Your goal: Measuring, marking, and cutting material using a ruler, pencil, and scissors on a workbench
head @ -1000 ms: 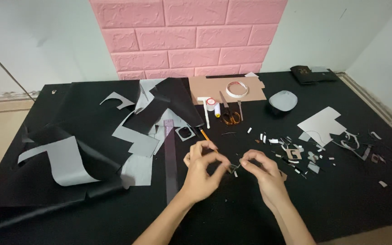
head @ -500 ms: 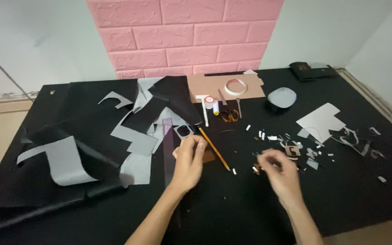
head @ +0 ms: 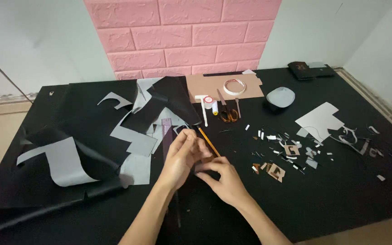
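Both hands meet over the desk (head: 341,199): left hand (head: 183,156) and right hand (head: 223,179) pinch a small scrap between fingertips; pencil (head: 208,141) lies beside, within reach.

Black table (head: 350,199) strewn with paper scraps (head: 291,149)

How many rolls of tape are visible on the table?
1: a white tape roll lies flat on the brown cardboard sheet at the table's far edge, beyond the scissors. Others may hide under the paper scraps.

One head-worn view looks down, fairly near, over the black table (head: 341,195) toward the wall.
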